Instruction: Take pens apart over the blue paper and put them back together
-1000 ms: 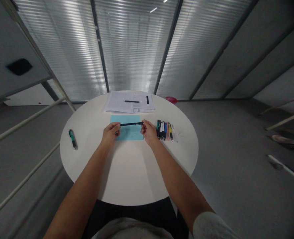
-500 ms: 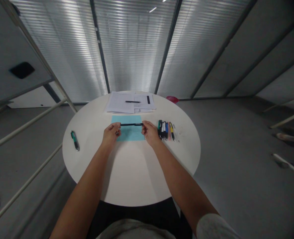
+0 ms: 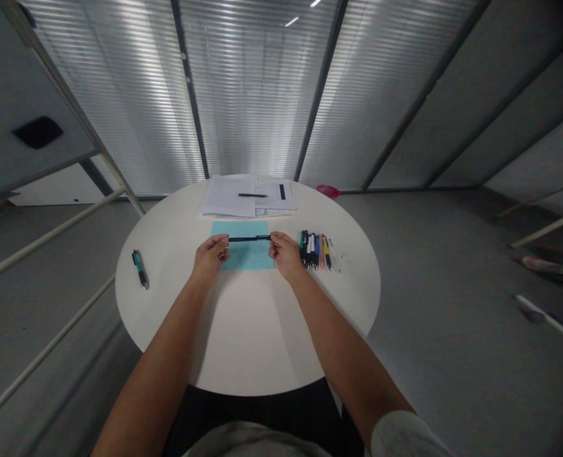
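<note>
A black pen (image 3: 249,238) is held level between my two hands, above a light blue sheet (image 3: 247,257). My left hand (image 3: 209,255) pinches its left end, and the fingertips of my right hand (image 3: 285,254) close on its right end, where the clip shows on the upper side. Just right of my right hand lies a row of several pens (image 3: 315,249) in green, black, white, blue, pink and yellow. A green and black pen (image 3: 139,270) rests alone near the table's left edge.
The round white table (image 3: 257,336) has stacked papers (image 3: 224,195) at its far side, with another black pen (image 3: 252,195) on top. A pink object (image 3: 329,191) shows beyond the far right edge. Pale metal bars (image 3: 47,238) stand to the left.
The pen has turned a little about its length, so its clip now stands out along the top edge. Both hands keep their hold; the whole view has shifted slightly.
</note>
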The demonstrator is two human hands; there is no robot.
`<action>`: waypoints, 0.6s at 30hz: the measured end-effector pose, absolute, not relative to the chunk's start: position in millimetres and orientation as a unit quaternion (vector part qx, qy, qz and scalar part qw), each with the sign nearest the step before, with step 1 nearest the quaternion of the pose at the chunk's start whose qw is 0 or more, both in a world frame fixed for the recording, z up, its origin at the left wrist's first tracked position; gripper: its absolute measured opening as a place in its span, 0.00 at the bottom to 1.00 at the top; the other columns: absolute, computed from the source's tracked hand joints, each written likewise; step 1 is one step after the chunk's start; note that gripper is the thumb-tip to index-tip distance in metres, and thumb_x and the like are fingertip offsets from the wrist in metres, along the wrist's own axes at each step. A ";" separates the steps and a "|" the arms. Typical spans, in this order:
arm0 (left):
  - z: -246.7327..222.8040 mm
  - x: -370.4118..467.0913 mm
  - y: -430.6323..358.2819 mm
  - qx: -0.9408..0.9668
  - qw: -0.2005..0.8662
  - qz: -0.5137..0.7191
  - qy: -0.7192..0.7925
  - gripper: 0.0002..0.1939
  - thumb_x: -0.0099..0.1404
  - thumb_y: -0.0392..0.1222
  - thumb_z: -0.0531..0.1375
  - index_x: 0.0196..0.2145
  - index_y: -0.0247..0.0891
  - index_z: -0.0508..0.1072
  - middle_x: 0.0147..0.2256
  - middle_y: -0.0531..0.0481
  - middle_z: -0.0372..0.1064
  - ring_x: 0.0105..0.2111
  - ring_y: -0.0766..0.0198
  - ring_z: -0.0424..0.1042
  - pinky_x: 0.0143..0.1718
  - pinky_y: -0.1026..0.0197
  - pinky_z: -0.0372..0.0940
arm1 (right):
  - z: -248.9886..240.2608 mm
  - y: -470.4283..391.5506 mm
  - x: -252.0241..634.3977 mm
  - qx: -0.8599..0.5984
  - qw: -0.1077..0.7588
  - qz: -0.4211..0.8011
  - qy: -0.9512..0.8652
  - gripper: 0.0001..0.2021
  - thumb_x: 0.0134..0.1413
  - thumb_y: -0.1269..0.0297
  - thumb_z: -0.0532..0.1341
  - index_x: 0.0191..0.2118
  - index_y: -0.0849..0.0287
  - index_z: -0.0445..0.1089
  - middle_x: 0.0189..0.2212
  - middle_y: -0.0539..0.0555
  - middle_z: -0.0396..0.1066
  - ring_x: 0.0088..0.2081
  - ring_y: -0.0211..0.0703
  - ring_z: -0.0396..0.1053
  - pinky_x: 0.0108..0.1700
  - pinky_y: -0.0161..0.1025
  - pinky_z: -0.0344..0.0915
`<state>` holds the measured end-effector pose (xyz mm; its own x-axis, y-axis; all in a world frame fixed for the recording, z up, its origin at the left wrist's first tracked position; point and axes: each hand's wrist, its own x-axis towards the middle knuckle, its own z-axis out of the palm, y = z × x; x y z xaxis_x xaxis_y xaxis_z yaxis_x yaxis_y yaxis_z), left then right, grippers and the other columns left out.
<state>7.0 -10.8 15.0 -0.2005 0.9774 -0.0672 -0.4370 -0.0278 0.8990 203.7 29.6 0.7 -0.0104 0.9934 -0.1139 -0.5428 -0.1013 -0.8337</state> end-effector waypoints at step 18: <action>10.6 4.7 -8.4 0.313 0.557 0.646 0.417 0.18 0.49 0.48 0.69 0.34 0.35 0.75 0.27 0.53 0.63 0.23 0.73 0.62 0.25 0.65 0.58 | -2.2 29.7 203.7 -0.369 0.594 0.644 -0.310 0.14 0.34 0.60 0.70 0.29 0.59 0.69 0.17 0.44 0.64 0.17 0.29 0.57 0.18 0.28 0.52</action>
